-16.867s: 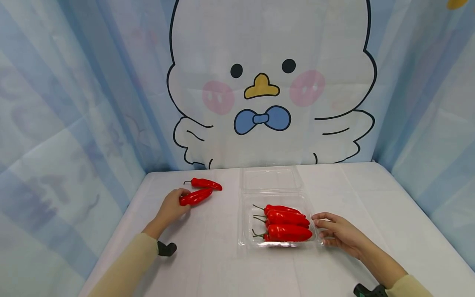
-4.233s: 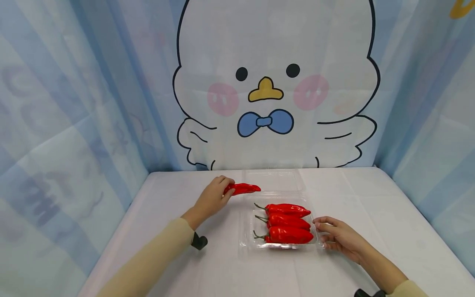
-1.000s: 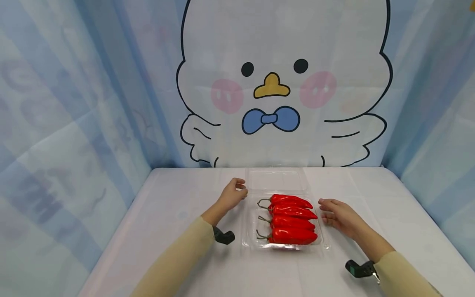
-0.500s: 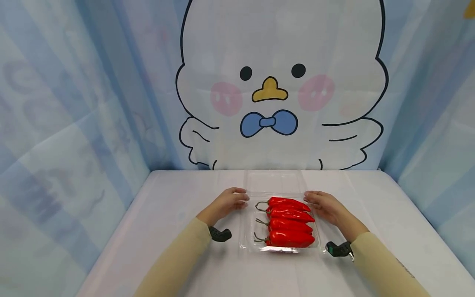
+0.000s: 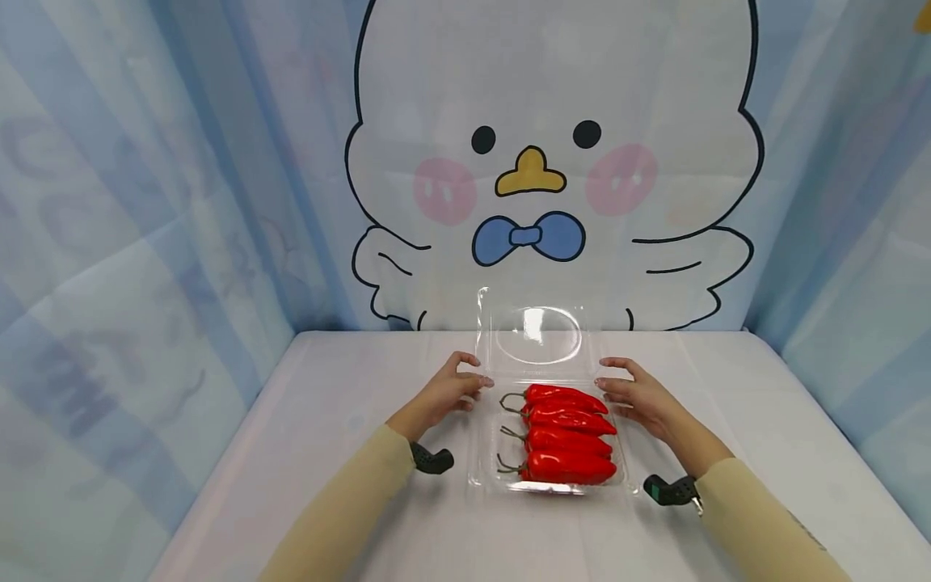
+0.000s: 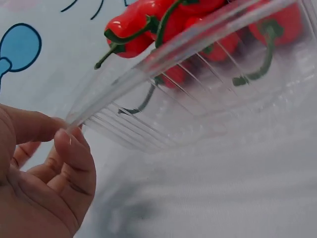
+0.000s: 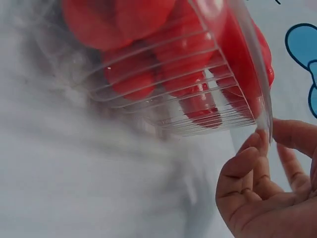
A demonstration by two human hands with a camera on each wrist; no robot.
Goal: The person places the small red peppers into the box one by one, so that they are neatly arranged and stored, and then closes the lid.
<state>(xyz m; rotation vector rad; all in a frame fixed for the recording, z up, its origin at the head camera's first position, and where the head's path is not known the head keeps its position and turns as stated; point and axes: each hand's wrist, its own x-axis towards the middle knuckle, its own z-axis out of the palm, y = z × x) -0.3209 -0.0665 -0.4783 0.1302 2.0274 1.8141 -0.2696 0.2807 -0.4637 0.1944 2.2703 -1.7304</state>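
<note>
Several red chili peppers (image 5: 567,440) with green stems lie side by side in the base of a clear plastic clamshell box (image 5: 474,469). The box's lid (image 5: 538,360) stands tilted up at the back. My left hand (image 5: 451,388) is at the back left corner; in the left wrist view its thumb and a finger pinch the rim (image 6: 124,87). At the back right corner is my right hand (image 5: 643,400), its fingertips pinching the rim (image 7: 265,94) in the right wrist view. Some stems show through the clear wall.
A white cloth covers the table (image 5: 349,388). Behind it hangs a curtain (image 5: 524,267) printed with a cartoon bird, with more curtain at both sides. Dark wrist devices (image 5: 432,461) sit at both cuffs.
Earlier, my left hand moved peppers from the table's left into the box, then let go. Both hands have since come to the back corners, and the lid has risen from lying flat.
</note>
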